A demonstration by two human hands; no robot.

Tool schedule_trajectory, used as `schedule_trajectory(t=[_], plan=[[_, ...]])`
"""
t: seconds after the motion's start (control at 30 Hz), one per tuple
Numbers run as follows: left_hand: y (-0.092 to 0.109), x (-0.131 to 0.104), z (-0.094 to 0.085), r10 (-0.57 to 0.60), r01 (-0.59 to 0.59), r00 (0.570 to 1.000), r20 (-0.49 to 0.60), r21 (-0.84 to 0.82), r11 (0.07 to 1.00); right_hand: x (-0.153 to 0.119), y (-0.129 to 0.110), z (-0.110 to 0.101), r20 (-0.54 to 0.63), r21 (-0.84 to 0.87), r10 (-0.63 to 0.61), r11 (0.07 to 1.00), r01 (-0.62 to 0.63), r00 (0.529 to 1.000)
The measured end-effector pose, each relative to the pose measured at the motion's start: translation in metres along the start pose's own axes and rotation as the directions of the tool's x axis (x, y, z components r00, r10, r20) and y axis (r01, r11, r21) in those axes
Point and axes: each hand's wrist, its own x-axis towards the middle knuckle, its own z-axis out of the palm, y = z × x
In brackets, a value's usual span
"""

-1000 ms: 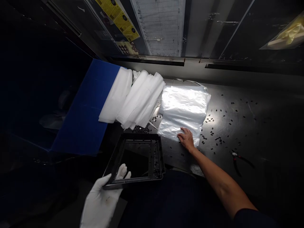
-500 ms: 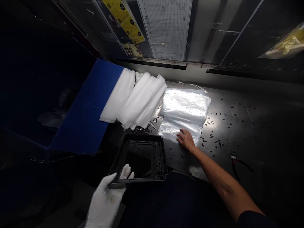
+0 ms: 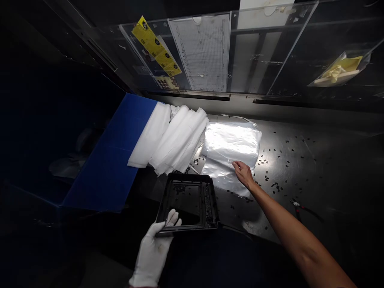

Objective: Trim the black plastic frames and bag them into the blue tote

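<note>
White-gloved, the left hand [image 3: 157, 244] grips the frame [image 3: 208, 204] by its near-left corner. Beyond it and right, the bare right hand [image 3: 243, 174], the closer one, pinches the bags [image 3: 231, 138], long axis roughly near to far, on the metal table [image 3: 318, 178] below the far panel [image 3: 246, 56].

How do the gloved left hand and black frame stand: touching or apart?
Touching. The head view shows the left hand gripping the black frame, thumb over its near edge, fingertips showing through its opening.
</note>
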Motion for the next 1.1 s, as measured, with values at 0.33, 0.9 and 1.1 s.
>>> schedule_trajectory(t=[0.33,0.9,1.1], plan=[[-0.047,0.135,0.093,-0.221,0.244,0.875,0.43,0.002,0.97,0.046,-0.095,-0.127,-0.531,0.132,0.148,0.987,-0.09,0.834],[-0.115,0.196,0.158,-0.093,-0.031,0.863,0.496,0.235,0.972,-0.063,-0.165,-0.181,-0.178,0.608,0.529,0.722,-0.33,0.83],[-0.099,0.179,0.164,0.043,-0.313,0.818,0.574,0.382,0.869,-0.067,-0.191,-0.16,0.066,0.533,0.432,0.747,-0.398,0.899]])
